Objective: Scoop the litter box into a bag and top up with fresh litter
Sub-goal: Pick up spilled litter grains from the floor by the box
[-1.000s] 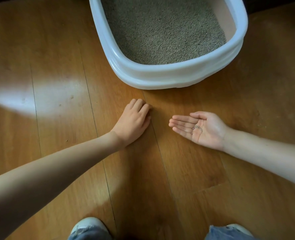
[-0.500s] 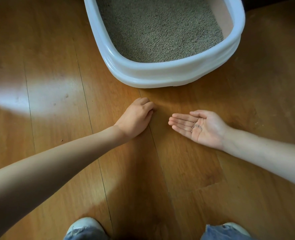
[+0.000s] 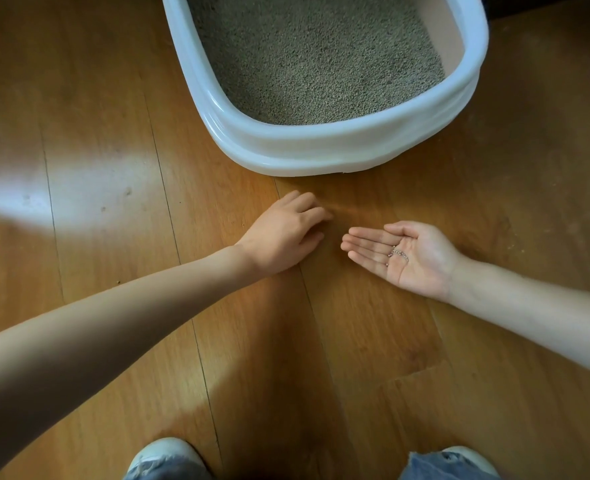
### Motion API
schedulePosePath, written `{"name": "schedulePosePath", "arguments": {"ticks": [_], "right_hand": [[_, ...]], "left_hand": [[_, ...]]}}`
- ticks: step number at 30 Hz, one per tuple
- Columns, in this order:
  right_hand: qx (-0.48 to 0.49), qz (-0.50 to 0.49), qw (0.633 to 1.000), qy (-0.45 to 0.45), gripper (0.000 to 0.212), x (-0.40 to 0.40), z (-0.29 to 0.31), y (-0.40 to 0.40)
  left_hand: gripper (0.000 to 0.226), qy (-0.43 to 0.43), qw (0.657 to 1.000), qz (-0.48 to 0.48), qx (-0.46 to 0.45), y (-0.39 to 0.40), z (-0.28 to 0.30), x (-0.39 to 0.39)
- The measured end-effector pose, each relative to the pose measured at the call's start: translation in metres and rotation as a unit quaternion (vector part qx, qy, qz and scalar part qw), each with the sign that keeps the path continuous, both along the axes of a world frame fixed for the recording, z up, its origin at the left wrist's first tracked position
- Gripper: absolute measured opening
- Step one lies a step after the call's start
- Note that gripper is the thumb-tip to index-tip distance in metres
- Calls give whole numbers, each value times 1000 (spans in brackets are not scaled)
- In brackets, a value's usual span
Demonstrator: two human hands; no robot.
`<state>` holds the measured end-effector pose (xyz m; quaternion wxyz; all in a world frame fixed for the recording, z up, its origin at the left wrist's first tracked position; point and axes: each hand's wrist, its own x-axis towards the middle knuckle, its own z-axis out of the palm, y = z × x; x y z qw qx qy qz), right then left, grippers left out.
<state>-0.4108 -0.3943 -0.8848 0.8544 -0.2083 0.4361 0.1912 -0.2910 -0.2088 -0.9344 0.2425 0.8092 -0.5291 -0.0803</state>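
A white oval litter box (image 3: 321, 147) stands on the wooden floor at the top, filled with grey-brown litter (image 3: 318, 60). My left hand (image 3: 283, 233) rests palm down on the floor just in front of the box, its fingers curled and pointing right. My right hand (image 3: 401, 254) lies palm up beside it, flat and cupped slightly, with a few stray litter grains (image 3: 399, 253) in the palm. A small gap separates the two hands. No bag and no scoop show.
Wooden floorboards (image 3: 356, 341) run all around. A bright patch of light (image 3: 61, 192) lies on the floor at the left. My two shoes (image 3: 163, 455) and jean hems (image 3: 439, 465) show at the bottom edge.
My left hand has slid a little to the right along the floor, toward my right hand, and its fingers have spread slightly. The right hand has stayed palm up with the grains.
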Motion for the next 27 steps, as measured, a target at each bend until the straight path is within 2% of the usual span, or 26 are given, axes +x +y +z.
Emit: {"name": "schedulePosePath", "arguments": {"ticks": [3,9,16,21,24,27], "right_hand": [[-1,-4,1000,7,46,-2,1,-1],[-1,-8,1000,7,45,-5,4,-3],[0,0,1000,5,43,-4,2,-2],[3,5,1000,1,43,-1,3,2],[1,5,1000,7,44,-1,2,2],[1,10,1000,6,45,-1,2,3]], "left_hand": [[32,-52,996,-65,16,-10,-3,0],[17,-131,984,-121,-6,-12,-8,3],[23,-117,989,-89,-3,4,-10,9],[47,-117,988,-84,48,1,-7,7],[42,-137,982,-114,69,-1,-8,7],[38,-140,981,-126,47,7,-9,10]]}}
